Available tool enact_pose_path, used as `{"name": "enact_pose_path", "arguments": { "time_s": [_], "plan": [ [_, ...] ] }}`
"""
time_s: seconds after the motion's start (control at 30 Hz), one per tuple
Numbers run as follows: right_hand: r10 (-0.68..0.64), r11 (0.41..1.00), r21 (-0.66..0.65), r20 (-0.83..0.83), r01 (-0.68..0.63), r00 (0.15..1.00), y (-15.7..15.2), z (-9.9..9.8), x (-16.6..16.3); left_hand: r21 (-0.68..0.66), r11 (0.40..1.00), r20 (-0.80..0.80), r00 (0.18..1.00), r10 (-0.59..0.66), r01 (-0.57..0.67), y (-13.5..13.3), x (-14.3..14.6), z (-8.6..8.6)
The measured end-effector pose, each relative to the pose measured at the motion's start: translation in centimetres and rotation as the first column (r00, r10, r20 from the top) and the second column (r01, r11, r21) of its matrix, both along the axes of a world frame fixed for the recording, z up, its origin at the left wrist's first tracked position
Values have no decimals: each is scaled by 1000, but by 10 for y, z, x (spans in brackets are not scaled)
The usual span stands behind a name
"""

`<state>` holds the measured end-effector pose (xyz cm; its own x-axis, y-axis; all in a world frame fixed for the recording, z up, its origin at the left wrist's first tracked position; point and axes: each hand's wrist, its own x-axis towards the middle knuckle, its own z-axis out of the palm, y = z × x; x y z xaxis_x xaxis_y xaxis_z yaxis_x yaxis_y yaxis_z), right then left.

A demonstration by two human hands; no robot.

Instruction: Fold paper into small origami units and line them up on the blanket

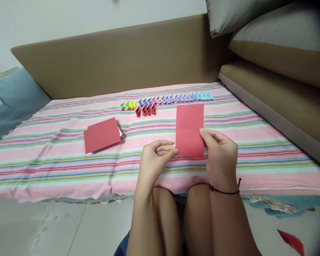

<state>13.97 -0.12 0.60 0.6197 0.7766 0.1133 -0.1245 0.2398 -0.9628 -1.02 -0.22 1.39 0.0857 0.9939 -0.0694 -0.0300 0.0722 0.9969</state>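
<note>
A flat red sheet of paper [189,129] is held up above the striped cloth, its long side running away from me. My right hand [220,147] pinches its right edge between thumb and fingers. At the lower left corner, the thumb of my left hand [158,153] lies on the paper, with the fingers curled at the edge. Beyond the sheet stands a row of small folded paper pieces [168,100] in green, yellow, purple, pink and light blue. A shorter row of dark red folded pieces [148,110] sits in front of it. To the left lies a stack of red paper [102,135].
The pink striped cloth [69,170] covers a sofa seat with a brown backrest [117,60]. Brown and grey cushions [280,78] are piled on the right, and a blue cushion [14,99] is at the left. A red folded paper piece [292,241] lies on the tiled floor.
</note>
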Motion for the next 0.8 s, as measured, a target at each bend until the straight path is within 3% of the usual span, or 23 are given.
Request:
{"name": "enact_pose_path", "arguments": {
  "time_s": [0.53, 0.67, 0.8],
  "plan": [
    [-4, 1000, 15, -27, 4, 1000, 2, -1, 0, -17, 999, 63, 997, -39, 41, 0, -4, 3],
    [161, 987, 7, -24, -161, 987, 0, 2, 0, -13, 1000, 89, 996, -11, 12, 0, 0, 4],
    [384, 923, -16, 16, -384, 923, -1, 2, -4, 61, 981, 132, 976, 175, -184, 0, 6, 3]
  ]
}}
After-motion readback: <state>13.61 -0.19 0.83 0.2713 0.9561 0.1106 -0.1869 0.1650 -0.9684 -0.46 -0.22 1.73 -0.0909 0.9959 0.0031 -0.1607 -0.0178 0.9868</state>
